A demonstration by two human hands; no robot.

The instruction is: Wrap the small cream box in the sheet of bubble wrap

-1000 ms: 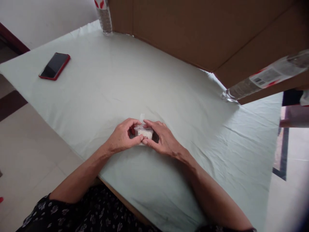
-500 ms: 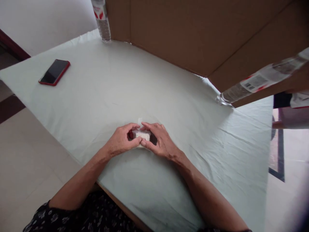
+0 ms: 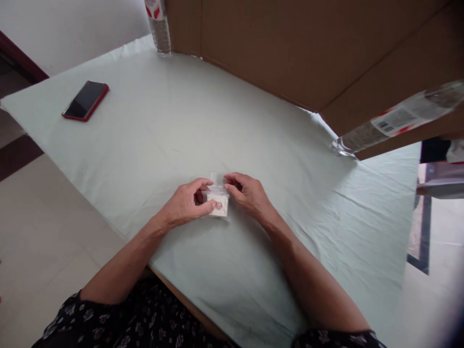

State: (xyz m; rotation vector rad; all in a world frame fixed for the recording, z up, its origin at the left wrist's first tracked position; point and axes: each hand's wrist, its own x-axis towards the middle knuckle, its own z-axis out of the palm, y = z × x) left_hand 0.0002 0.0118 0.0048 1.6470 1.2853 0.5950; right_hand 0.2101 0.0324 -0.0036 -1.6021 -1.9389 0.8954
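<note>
A small white packet in clear plastic wrap (image 3: 219, 202) rests on the pale green tablecloth (image 3: 203, 121) near the table's front edge. My left hand (image 3: 184, 205) grips its left end, thumb along the front face and fingers curled over the top. My right hand (image 3: 249, 194) pinches the clear wrap at the packet's upper right corner with thumb and forefinger. A loose flap of the wrap sticks up behind the packet.
A red-cased phone (image 3: 85, 100) lies screen up at the far left. A large brown cardboard sheet (image 3: 308, 48) stands along the back. One plastic bottle (image 3: 158, 26) stands at its left end, another bottle (image 3: 393, 121) leans at the right.
My right hand has slid from the packet's front face to its upper right corner and now pinches the wrap. The left hand keeps its hold. The view shifted slightly.
</note>
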